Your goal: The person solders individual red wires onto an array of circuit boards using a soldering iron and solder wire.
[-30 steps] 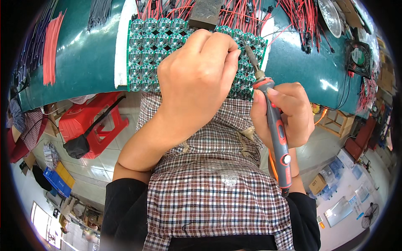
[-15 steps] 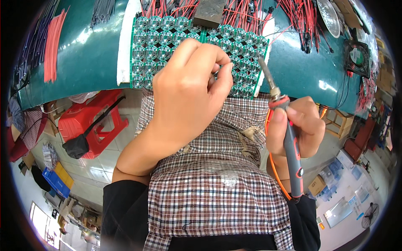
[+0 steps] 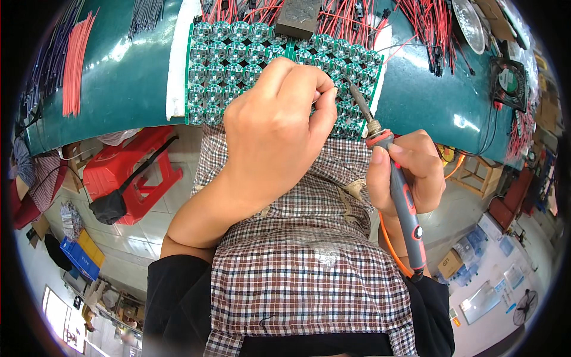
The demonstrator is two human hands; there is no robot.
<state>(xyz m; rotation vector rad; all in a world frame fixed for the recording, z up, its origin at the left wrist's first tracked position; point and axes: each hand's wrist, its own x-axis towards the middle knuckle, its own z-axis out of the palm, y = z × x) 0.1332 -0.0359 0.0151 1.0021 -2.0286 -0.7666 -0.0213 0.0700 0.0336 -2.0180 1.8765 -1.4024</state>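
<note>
My right hand (image 3: pixel 410 172) grips a grey and red soldering iron (image 3: pixel 404 205), its tip slanting up to the left over the right part of the circuit boards (image 3: pixel 217 53). These green boards carry rows of round sections and lie on a white slab (image 3: pixel 176 71). Above their middle, my left hand (image 3: pixel 285 119) is closed in a pinch, thumb against forefinger. Whatever sits between those fingertips is too small and covered to make out. The iron's tip is close to the left fingertips, apart from them.
A dark block (image 3: pixel 298 18) rests on the boards' far edge. Red and black wires (image 3: pixel 351 21) lie behind, with more wires (image 3: pixel 425 30) at right. Red wires (image 3: pixel 77 65) lie at left. A small fan (image 3: pixel 507 82) stands right. A red stool (image 3: pixel 134 178) is below the table.
The soldering iron and my right hand have moved left and slightly up, bringing the tip nearer my left fingertips. My left hand has shifted slightly right, still pinched.
</note>
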